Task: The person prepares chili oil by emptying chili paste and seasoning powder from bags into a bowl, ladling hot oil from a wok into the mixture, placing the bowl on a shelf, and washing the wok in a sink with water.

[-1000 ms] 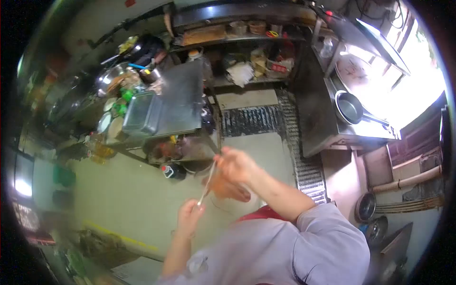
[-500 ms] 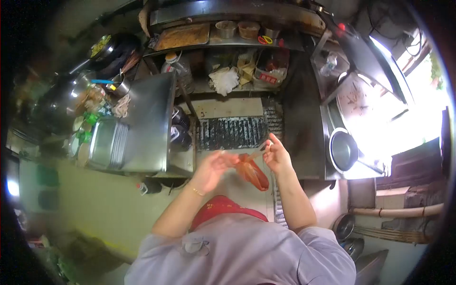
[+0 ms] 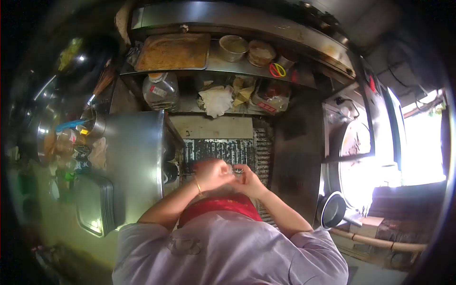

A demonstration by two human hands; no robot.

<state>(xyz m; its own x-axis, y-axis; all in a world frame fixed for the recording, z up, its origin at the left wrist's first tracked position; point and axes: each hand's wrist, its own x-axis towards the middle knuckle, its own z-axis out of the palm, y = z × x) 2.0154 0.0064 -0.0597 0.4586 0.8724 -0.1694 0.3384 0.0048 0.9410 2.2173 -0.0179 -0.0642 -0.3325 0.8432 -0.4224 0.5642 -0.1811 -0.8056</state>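
My left hand [image 3: 213,176], with a gold bracelet at its wrist, is closed in front of my waist, with the fingers gathered together. Close against it, my right hand [image 3: 249,183] pinches at the same spot. Between the fingertips is a bit of clear plastic from a plastic bag. A blurred reddish patch shows just beyond my left hand; it looks like the bag's filled part, mostly covered by that hand. Below both hands is a red apron [image 3: 221,207].
Left stands a steel counter [image 3: 135,161] with stacked metal trays [image 3: 97,204]. Ahead, a shelf holds a large tray [image 3: 173,51], bowls [image 3: 232,47] and yellow-and-red rings [image 3: 277,70]. A plastic jug [image 3: 160,92] sits underneath. At right is a pan [image 3: 332,210].
My hands have come together and closer to my body. The reddish bag, hanging in plain sight between them before, is now mostly hidden. The camera view has shifted.
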